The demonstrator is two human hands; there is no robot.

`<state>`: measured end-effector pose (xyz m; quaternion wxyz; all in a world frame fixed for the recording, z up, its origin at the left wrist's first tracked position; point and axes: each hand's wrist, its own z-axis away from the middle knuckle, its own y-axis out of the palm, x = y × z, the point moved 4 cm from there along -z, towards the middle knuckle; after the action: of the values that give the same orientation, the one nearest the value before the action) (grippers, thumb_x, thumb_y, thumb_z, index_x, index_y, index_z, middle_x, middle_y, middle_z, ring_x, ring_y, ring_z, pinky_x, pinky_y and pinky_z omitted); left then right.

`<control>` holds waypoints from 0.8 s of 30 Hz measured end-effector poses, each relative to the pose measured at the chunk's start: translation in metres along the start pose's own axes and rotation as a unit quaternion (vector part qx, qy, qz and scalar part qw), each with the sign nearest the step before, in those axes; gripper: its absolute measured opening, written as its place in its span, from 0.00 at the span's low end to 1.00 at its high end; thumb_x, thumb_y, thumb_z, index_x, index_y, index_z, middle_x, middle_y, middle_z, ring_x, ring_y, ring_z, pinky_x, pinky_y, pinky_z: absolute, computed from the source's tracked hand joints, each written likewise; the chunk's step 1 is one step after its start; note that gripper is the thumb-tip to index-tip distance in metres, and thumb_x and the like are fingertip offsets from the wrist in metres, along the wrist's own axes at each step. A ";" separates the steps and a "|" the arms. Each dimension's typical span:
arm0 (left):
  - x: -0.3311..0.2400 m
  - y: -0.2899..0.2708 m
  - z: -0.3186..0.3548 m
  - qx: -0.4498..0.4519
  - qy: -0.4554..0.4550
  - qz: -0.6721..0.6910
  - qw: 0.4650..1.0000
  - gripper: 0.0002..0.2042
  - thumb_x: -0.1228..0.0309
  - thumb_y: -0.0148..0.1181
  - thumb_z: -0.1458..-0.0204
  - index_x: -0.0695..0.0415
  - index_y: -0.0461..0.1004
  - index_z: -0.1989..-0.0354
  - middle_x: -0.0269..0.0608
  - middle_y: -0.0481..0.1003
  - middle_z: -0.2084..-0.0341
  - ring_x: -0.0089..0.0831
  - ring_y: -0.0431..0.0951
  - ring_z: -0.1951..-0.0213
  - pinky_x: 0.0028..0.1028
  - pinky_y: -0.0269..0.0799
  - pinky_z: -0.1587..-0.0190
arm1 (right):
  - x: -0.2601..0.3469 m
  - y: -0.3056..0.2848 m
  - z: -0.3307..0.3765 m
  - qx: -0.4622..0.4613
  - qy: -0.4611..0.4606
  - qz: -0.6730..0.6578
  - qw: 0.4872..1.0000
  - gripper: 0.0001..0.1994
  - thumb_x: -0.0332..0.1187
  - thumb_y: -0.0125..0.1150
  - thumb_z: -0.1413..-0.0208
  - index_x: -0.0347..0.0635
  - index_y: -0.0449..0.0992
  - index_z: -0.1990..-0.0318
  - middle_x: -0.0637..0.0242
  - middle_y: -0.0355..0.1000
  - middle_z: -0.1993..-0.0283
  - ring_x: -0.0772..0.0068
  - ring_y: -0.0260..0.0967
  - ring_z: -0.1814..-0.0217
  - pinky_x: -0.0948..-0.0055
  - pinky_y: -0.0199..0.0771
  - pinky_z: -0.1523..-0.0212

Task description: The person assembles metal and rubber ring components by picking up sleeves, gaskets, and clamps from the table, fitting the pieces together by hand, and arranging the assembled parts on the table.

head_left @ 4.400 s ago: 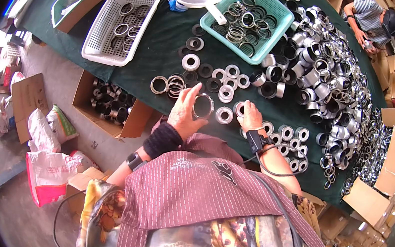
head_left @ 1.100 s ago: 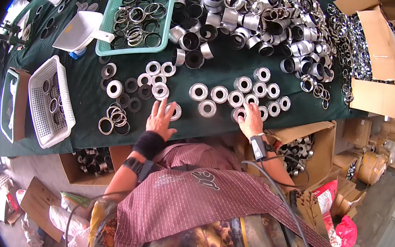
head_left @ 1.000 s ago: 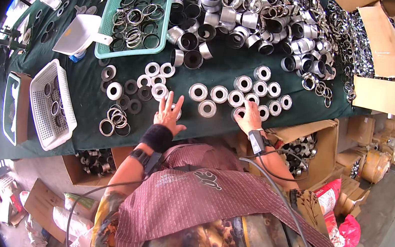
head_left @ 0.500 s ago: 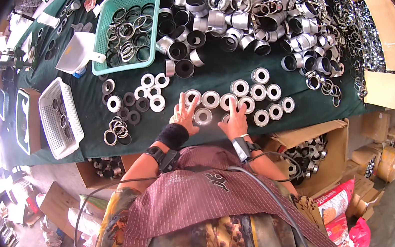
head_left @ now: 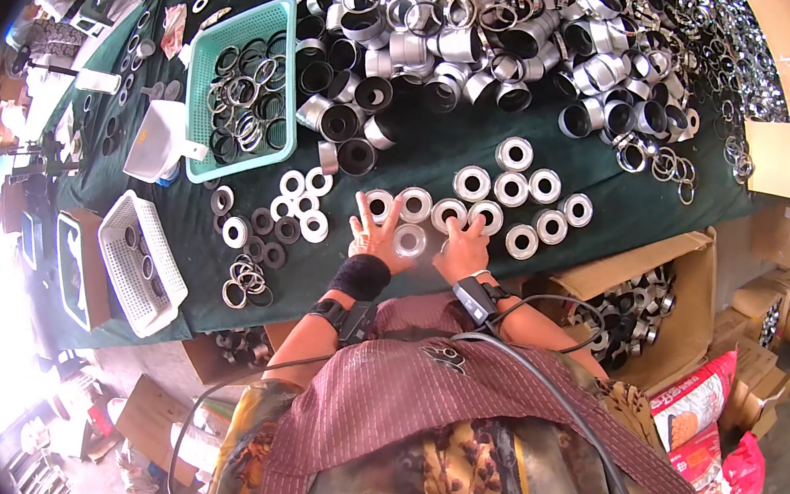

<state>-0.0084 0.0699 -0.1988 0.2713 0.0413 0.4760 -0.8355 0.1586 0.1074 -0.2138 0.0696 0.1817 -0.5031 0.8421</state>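
Note:
Several round metal rings with dark centres lie on the green cloth in front of me. My left hand has its fingers spread, with the fingertips at a ring on the left of the group. Between my hands lies another ring, pale and glossy. My right hand is palm down, fingers apart and bent, its fingertips at the lower edges of two rings, one beside the other. What lies under the right palm is hidden. Farther right sit more such rings.
A large heap of silver pipe collars covers the table's far side. To the left stand a green basket of rings, a white scoop and a white basket. Black and white rings lie nearby. An open carton is below right.
My right hand has come down and slightly left, its fingers now more bent over the rings. The left hand stays spread by its ring. The whole view has turned slightly.

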 end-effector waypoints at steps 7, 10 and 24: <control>0.025 -0.001 -0.014 -0.041 0.087 0.031 0.995 0.51 0.69 0.70 0.72 0.36 0.50 0.33 0.60 0.41 0.34 0.63 0.61 0.43 0.47 0.68 0.45 | 0.000 0.000 0.002 -0.034 0.011 -0.024 0.999 0.28 0.32 0.67 0.66 0.50 0.68 0.51 0.47 0.52 0.46 0.37 0.63 0.51 0.51 0.71 0.55; 0.029 -0.003 -0.023 -0.036 0.071 0.045 0.996 0.46 0.72 0.67 0.72 0.37 0.54 0.36 0.57 0.45 0.36 0.63 0.63 0.45 0.47 0.69 0.46 | 0.004 -0.006 0.006 -0.059 0.026 -0.047 0.997 0.26 0.31 0.66 0.66 0.50 0.68 0.53 0.48 0.53 0.46 0.37 0.63 0.52 0.51 0.72 0.57; 0.050 -0.011 -0.035 -0.053 0.145 -0.004 0.988 0.28 0.78 0.58 0.62 0.44 0.64 0.47 0.49 0.57 0.41 0.54 0.67 0.49 0.47 0.73 0.56 | 0.072 -0.014 -0.026 -0.104 -0.041 0.070 0.991 0.28 0.29 0.63 0.65 0.50 0.69 0.49 0.45 0.47 0.35 0.39 0.61 0.46 0.50 0.71 0.54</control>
<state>-0.0629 0.0824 -0.2253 0.1975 0.1457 0.5539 -0.7956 0.0906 0.1318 -0.1865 0.0082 0.1718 -0.6021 0.7797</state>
